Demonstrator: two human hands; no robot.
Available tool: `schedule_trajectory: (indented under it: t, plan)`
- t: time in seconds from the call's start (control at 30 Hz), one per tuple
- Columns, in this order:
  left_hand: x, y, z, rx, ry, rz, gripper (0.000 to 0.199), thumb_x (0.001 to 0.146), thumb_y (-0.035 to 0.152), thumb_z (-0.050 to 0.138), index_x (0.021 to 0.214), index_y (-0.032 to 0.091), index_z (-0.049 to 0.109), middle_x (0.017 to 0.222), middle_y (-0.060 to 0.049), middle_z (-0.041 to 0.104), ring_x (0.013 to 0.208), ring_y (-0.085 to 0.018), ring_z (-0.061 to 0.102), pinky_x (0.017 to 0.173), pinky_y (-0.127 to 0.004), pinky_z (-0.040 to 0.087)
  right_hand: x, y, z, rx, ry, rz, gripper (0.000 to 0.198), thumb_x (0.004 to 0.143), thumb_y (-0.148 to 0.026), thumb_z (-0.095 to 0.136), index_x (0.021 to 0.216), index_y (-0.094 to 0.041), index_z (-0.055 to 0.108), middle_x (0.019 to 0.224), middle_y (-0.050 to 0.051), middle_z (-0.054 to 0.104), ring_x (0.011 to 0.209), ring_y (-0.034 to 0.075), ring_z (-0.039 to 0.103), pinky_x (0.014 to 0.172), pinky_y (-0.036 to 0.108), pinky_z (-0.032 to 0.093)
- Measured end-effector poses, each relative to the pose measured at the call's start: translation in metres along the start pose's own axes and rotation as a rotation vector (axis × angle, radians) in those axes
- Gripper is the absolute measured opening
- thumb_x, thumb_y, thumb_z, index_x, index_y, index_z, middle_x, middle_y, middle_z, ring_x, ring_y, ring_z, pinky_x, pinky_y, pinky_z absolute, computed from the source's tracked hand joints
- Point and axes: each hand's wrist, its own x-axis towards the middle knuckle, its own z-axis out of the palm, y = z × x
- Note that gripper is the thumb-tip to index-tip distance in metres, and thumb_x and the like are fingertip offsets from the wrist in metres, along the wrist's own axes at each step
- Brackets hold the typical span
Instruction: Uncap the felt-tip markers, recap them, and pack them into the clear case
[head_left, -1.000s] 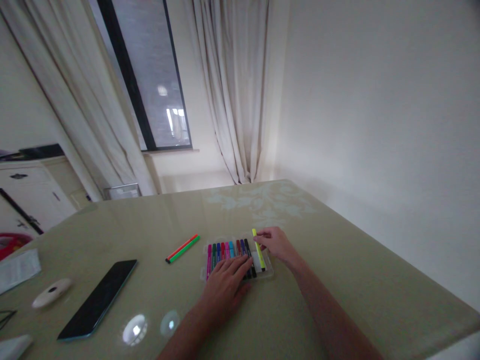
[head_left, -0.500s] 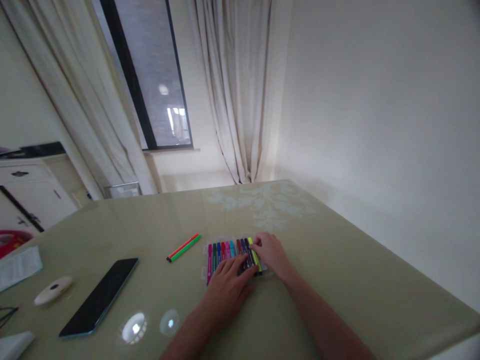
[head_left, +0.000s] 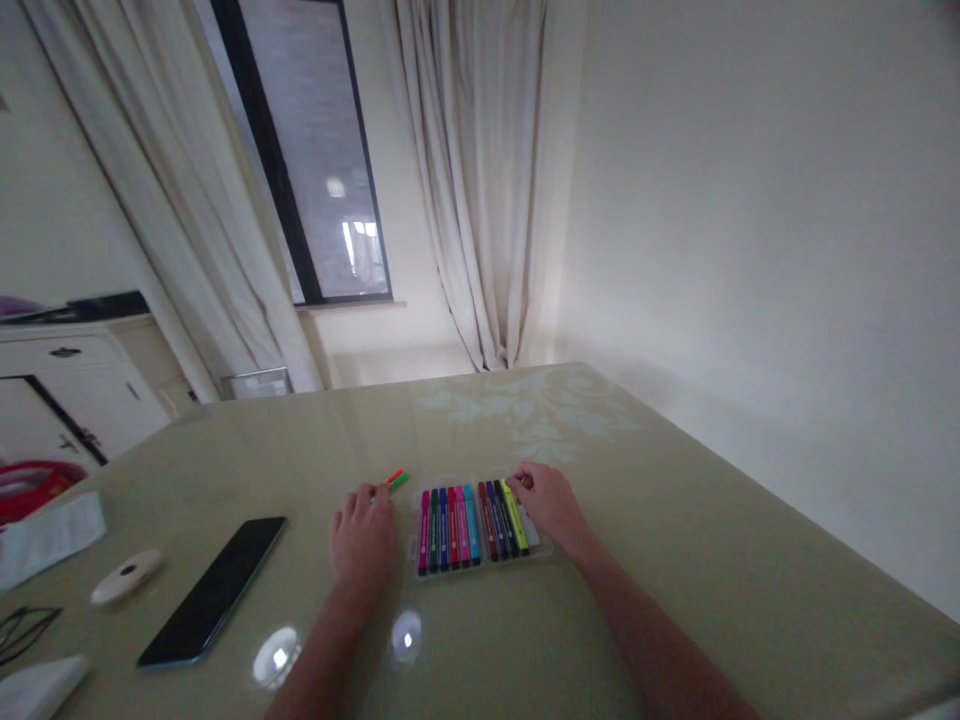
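A shallow clear plastic case (head_left: 448, 572) lies flat on the table, holding two groups of coloured markers side by side. My left hand (head_left: 364, 545) is left of the case, over an orange marker (head_left: 394, 475) and a green marker (head_left: 400, 481). Its fingers are bent and slightly apart; only the far ends of those markers show clearly. My right hand (head_left: 551, 508) is at the case's upper right, its fingers closed together beside the cap of a yellow marker (head_left: 515, 518). Whatever lies between those fingertips is hidden.
On the glossy table (head_left: 675, 560), a black phone (head_left: 214, 592) lies to the left. Beyond it are a white oval object (head_left: 126, 577), a folded pale cloth (head_left: 56, 535) and a dark thin-framed item (head_left: 26, 632). The wall borders the table's right side.
My left hand has moved left from the markers in the case onto the loose orange and green ones. My right hand stays at the case's upper right corner.
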Motion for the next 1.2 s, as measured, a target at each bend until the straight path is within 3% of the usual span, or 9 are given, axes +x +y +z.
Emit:
schedule_trajectory:
  t: [0.1,0.33,0.5,0.57,0.67,0.73,0.83,1.0,1.2]
  plan:
    - [0.003,-0.017,0.001,0.08,-0.065,-0.087,0.031,0.101,0.023,0.042,0.123,0.017,0.063,0.118,-0.013,0.068,0.113,-0.031,0.061,0.089,-0.042,0.048,-0.001,-0.002,0.0,-0.001,0.025,-0.018,0.019,0.093,-0.03,0.065,0.084,-0.018,0.076,0.081,0.005,0.076,0.074,0.017,0.067,0.065,0.025,0.038]
    - [0.003,-0.023,0.004,0.089,-0.107,-0.162,0.029,0.102,0.03,0.042,0.115,0.014,0.062,0.114,-0.015,0.068,0.109,-0.03,0.063,0.086,-0.04,0.047,-0.004,-0.008,-0.002,0.019,0.034,-0.039,0.019,0.093,-0.029,0.064,0.083,-0.019,0.076,0.079,0.005,0.076,0.072,0.017,0.066,0.065,0.026,0.037]
    - [0.006,-0.031,0.005,0.099,-0.083,-0.131,0.029,0.1,0.033,0.043,0.104,0.017,0.067,0.11,-0.014,0.067,0.107,-0.032,0.062,0.083,-0.04,0.048,-0.005,-0.011,-0.001,0.032,0.031,-0.055,0.02,0.092,-0.03,0.064,0.08,-0.019,0.075,0.078,0.006,0.076,0.072,0.018,0.066,0.064,0.027,0.037]
    - [0.008,-0.026,0.004,-0.003,-0.022,-0.087,0.03,0.1,0.034,0.043,0.102,0.018,0.068,0.111,-0.014,0.067,0.107,-0.032,0.062,0.084,-0.041,0.048,-0.007,-0.014,0.001,0.069,0.021,-0.092,0.021,0.092,-0.031,0.063,0.079,-0.019,0.075,0.076,0.006,0.075,0.07,0.018,0.065,0.064,0.027,0.038]
    - [0.005,-0.003,0.002,-0.418,0.03,0.009,0.033,0.102,0.037,0.038,0.101,0.02,0.066,0.1,-0.009,0.071,0.095,-0.026,0.066,0.081,-0.037,0.05,-0.011,-0.019,0.006,0.251,-0.033,-0.182,0.022,0.092,-0.034,0.064,0.082,-0.019,0.076,0.078,0.005,0.075,0.072,0.018,0.065,0.067,0.027,0.041]
    - [-0.003,0.019,-0.001,-0.725,-0.03,0.084,0.036,0.102,0.044,0.037,0.099,0.021,0.065,0.085,-0.004,0.071,0.078,-0.022,0.067,0.071,-0.032,0.05,-0.014,-0.024,0.01,0.435,-0.087,-0.227,0.022,0.092,-0.038,0.065,0.089,-0.021,0.077,0.084,0.004,0.076,0.076,0.018,0.066,0.07,0.027,0.044]
    - [-0.019,0.049,-0.005,-0.944,-0.079,0.227,0.034,0.101,0.047,0.043,0.103,0.023,0.066,0.09,-0.004,0.074,0.079,-0.021,0.068,0.072,-0.031,0.051,-0.016,-0.029,0.015,0.73,-0.197,-0.221,0.029,0.089,-0.048,0.069,0.092,-0.021,0.076,0.079,0.002,0.072,0.07,0.016,0.064,0.065,0.026,0.045]
    - [-0.03,0.063,-0.007,-1.057,0.002,0.191,0.028,0.094,0.048,0.06,0.102,0.022,0.068,0.088,-0.003,0.074,0.072,-0.018,0.066,0.066,-0.029,0.052,-0.013,-0.03,0.012,1.067,-0.339,-0.11,0.035,0.079,-0.052,0.079,0.094,-0.021,0.075,0.077,-0.001,0.07,0.07,0.014,0.062,0.064,0.024,0.044]
    - [-0.028,0.058,-0.004,-1.04,0.111,0.172,0.025,0.093,0.046,0.062,0.1,0.023,0.07,0.089,-0.003,0.073,0.078,-0.019,0.067,0.071,-0.03,0.054,-0.016,-0.032,0.012,1.183,-0.358,-0.049,0.038,0.074,-0.048,0.084,0.098,-0.022,0.073,0.086,0.002,0.075,0.079,0.017,0.067,0.07,0.027,0.047]
